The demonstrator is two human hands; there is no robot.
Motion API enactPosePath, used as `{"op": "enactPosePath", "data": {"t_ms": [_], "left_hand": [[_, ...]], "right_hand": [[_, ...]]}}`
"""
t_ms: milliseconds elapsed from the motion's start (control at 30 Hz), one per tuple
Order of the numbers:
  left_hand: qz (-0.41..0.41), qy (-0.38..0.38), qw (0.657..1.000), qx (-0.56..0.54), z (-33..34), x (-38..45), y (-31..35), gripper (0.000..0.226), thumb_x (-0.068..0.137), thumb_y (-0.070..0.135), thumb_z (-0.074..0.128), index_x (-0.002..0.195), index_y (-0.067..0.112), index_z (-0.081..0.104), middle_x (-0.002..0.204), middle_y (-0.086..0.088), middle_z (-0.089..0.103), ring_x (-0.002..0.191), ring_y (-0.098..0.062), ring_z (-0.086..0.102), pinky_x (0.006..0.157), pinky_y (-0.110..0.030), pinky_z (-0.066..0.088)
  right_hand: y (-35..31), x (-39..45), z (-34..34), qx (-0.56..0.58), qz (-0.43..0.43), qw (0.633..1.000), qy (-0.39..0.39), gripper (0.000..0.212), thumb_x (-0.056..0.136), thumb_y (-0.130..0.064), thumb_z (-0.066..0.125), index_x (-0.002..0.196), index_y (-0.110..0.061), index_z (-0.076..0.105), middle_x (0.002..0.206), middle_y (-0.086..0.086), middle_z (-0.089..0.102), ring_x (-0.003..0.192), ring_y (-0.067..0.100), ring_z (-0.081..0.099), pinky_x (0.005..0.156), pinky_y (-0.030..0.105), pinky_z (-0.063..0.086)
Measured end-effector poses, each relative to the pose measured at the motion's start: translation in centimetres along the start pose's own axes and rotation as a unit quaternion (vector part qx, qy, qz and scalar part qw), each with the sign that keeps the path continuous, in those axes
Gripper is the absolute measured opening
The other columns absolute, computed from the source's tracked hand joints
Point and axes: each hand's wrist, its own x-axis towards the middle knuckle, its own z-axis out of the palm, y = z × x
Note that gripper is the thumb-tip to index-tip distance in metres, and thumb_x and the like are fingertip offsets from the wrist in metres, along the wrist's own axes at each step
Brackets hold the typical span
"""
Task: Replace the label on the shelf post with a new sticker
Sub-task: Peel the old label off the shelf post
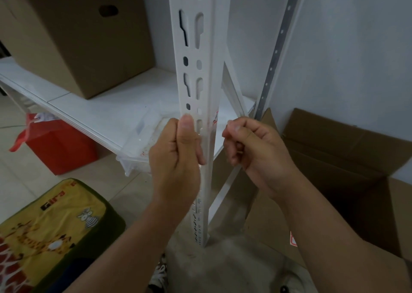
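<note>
Left hand (176, 156) grips the shelf post (196, 54); right hand (252, 150) hovers beside it, fingers curled, holding nothing visible.

Dim, even indoor light, soft shadows, slight overall blur, and wide-angle bending toward the edges.

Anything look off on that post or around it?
Yes. The shelf post carries reddish label residue on its corner edge beside the left hand, like a half-peeled sticker. Red specks also dot the clear plastic tray on the shelf.
</note>
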Motion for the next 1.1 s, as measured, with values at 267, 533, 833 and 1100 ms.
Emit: {"op": "enactPosePath", "data": {"t_ms": [267,533,833,1100], "left_hand": [[-0.178,0.067,0.979,0.073,-2.5,4.2,-4.9,0.033,0.105,0.033,0.035,0.075,0.020,0.042,0.067,0.010,0.049,0.066,-0.015,0.052,0.064,-0.032,0.047],[-0.242,-0.074,0.930,0.268,-2.7,6.0,-9.2,0.052,0.103,0.040,0.035,0.069,0.003,0.048,0.062,-0.011,0.049,0.051,-0.017,0.040,0.054,-0.027,0.032],[-0.279,-0.060,0.868,0.406,-2.9,6.5,-11.9,0.046,0.090,0.034,0.059,0.133,0.024,0.048,0.144,-0.009,0.038,0.135,-0.035,0.029,0.111,-0.052,0.025],[-0.282,0.015,0.929,0.237,-1.9,6.6,-9.4,0.038,0.096,0.031,0.049,0.134,0.024,0.048,0.138,-0.002,0.048,0.128,-0.024,0.041,0.107,-0.050,0.039]], "right_hand": [[0.2,0.2,1.8,-0.090,-0.074,0.991,0.072,0.016,0.094,-0.015,0.055,0.090,-0.001,0.064,0.065,0.005,0.060,0.058,0.012,0.056,0.058,0.022,0.050],[0.2,0.7,2.0,-0.087,-0.086,0.991,0.061,0.009,0.093,-0.010,0.056,0.088,-0.004,0.062,0.069,0.008,0.066,0.061,0.017,0.062,0.059,0.026,0.054],[0.5,0.9,2.4,-0.104,-0.109,0.985,0.080,0.013,0.094,-0.006,0.054,0.084,-0.005,0.061,0.069,0.013,0.065,0.060,0.016,0.061,0.057,0.028,0.055],[0.5,0.9,2.0,-0.083,-0.088,0.991,0.062,0.012,0.095,-0.008,0.054,0.088,-0.002,0.061,0.070,0.013,0.066,0.061,0.018,0.062,0.059,0.030,0.057]]}}
